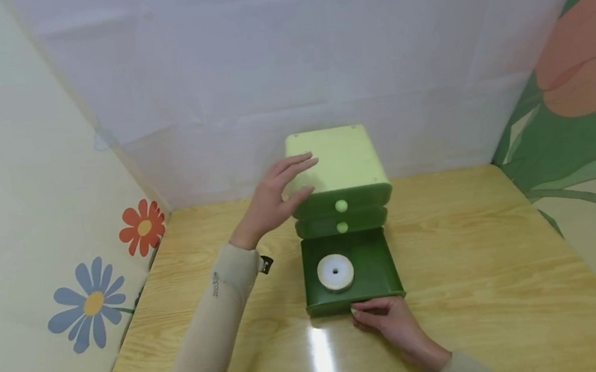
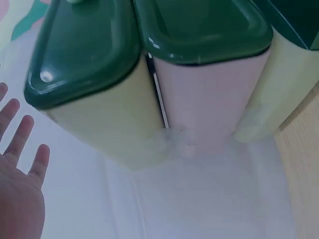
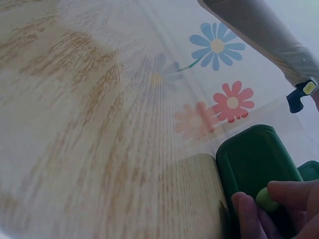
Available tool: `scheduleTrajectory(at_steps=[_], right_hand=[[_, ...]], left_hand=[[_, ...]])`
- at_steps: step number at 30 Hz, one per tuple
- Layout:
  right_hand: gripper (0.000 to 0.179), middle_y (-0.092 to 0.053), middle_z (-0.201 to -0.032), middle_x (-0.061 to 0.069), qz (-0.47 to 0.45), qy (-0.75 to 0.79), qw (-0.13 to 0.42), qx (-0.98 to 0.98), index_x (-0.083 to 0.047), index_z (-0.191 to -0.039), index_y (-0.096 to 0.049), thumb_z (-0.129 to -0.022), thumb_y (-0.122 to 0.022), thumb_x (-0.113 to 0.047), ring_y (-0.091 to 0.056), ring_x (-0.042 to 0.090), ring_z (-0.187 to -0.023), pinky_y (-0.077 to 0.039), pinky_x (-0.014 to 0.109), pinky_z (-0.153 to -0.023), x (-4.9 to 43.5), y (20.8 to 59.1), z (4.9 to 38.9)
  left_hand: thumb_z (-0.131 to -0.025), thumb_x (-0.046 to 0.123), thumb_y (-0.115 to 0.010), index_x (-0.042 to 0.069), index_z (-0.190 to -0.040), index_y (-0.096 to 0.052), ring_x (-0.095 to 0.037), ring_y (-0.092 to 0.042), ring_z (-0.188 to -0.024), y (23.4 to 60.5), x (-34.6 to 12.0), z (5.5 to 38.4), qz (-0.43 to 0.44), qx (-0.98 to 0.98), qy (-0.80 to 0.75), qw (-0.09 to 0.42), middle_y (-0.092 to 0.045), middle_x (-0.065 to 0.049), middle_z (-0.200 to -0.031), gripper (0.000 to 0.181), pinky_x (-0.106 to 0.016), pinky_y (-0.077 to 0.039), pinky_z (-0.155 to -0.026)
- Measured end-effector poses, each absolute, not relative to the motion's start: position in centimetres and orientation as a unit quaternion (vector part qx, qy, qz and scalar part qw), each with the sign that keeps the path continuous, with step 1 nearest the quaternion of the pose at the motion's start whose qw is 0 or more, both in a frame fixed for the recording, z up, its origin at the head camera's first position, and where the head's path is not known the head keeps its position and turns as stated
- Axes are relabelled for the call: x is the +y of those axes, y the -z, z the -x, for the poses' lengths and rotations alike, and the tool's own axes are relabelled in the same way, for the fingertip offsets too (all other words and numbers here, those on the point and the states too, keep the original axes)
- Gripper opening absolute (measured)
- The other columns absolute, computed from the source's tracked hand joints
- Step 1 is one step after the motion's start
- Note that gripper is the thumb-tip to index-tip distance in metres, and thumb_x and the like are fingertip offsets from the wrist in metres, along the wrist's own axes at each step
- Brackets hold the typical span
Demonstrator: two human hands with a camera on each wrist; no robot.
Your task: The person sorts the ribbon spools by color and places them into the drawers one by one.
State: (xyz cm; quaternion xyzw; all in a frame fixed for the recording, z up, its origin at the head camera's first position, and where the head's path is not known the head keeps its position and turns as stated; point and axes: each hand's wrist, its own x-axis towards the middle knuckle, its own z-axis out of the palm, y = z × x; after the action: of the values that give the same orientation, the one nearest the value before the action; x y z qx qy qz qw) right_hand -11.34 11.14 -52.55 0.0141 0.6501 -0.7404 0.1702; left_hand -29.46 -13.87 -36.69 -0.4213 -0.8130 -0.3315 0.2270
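A small drawer cabinet (image 1: 335, 155) stands at the back of the table, with a pale green top and dark green drawer fronts. Its bottom drawer (image 1: 372, 269) is pulled out, and a white round spool-like disc (image 1: 328, 266) with a centre hole lies flat inside. My right hand (image 1: 394, 324) is at that drawer's front, thumb and finger pinching its light green knob (image 3: 266, 200). Over the cabinet's left top edge hovers my left hand (image 1: 271, 200), fingers extended and holding nothing; the left wrist view shows its fingers (image 2: 20, 134) beside the cabinet. Whether it touches the cabinet I cannot tell.
Both upper drawers, each with a round knob (image 1: 341, 206), are pushed in. The wooden table (image 1: 475, 264) extends to either side. A white sheet (image 1: 263, 62) hangs behind, and flower-printed panels (image 1: 6, 210) border the left and right.
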Motion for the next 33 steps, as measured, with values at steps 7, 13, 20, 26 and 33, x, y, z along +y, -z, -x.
scheduleTrajectory(at_steps=[7, 13, 20, 26, 33], right_hand=[[0.031, -0.075, -0.108, 0.026, -0.016, 0.743, 0.170, 0.647, 0.018, -0.120, -0.065, -0.093, -0.071, 0.005, -0.075, 0.013, -0.087, -0.064, 0.027, -0.084, 11.1, 52.6, 11.3], [0.031, -0.076, -0.105, 0.024, -0.018, 0.744, 0.169, 0.646, 0.018, -0.120, -0.065, -0.093, -0.072, 0.004, -0.076, 0.014, -0.087, -0.064, 0.026, -0.083, 11.1, 52.5, 11.3], [0.032, -0.076, -0.104, 0.024, -0.016, 0.741, 0.172, 0.649, 0.018, -0.120, -0.066, -0.093, -0.072, 0.003, -0.075, 0.014, -0.087, -0.064, 0.026, -0.083, 11.1, 52.3, 11.4], [0.030, -0.076, -0.106, 0.025, -0.018, 0.735, 0.173, 0.655, 0.017, -0.120, -0.067, -0.093, -0.072, 0.003, -0.076, 0.014, -0.087, -0.064, 0.027, -0.083, 11.1, 52.1, 11.4], [0.031, -0.076, -0.106, 0.024, -0.015, 0.736, 0.175, 0.654, 0.017, -0.120, -0.066, -0.094, -0.072, 0.002, -0.075, 0.015, -0.088, -0.064, 0.027, -0.084, 11.2, 52.2, 11.3]], left_hand=[[-0.105, 0.025, -0.062, 0.021, -0.150, -0.056, -0.024, -0.041, -0.148, 37.0, -14.6, 31.5, 0.361, -0.844, 0.351, 0.185, -0.050, -0.002, -0.158, 0.046, -0.051, -0.035, -0.124], [-0.108, 0.027, -0.056, 0.021, -0.148, -0.058, -0.024, -0.038, -0.149, 37.6, -15.4, 32.5, 0.313, -0.863, 0.365, 0.151, -0.049, -0.003, -0.158, 0.040, -0.052, -0.032, -0.125], [-0.109, 0.035, -0.054, 0.023, -0.147, -0.059, -0.023, -0.039, -0.148, 38.5, -15.7, 33.0, 0.291, -0.865, 0.391, 0.118, -0.050, -0.001, -0.157, 0.041, -0.052, -0.032, -0.125], [-0.109, 0.035, -0.053, 0.020, -0.144, -0.062, -0.021, -0.044, -0.143, 38.7, -15.6, 33.0, 0.286, -0.858, 0.414, 0.104, -0.050, 0.001, -0.156, 0.039, -0.046, -0.044, -0.117], [-0.109, 0.034, -0.054, 0.019, -0.143, -0.063, -0.018, -0.041, -0.146, 39.0, -15.7, 33.1, 0.281, -0.852, 0.431, 0.092, -0.049, 0.000, -0.157, 0.039, -0.040, -0.047, -0.116]])
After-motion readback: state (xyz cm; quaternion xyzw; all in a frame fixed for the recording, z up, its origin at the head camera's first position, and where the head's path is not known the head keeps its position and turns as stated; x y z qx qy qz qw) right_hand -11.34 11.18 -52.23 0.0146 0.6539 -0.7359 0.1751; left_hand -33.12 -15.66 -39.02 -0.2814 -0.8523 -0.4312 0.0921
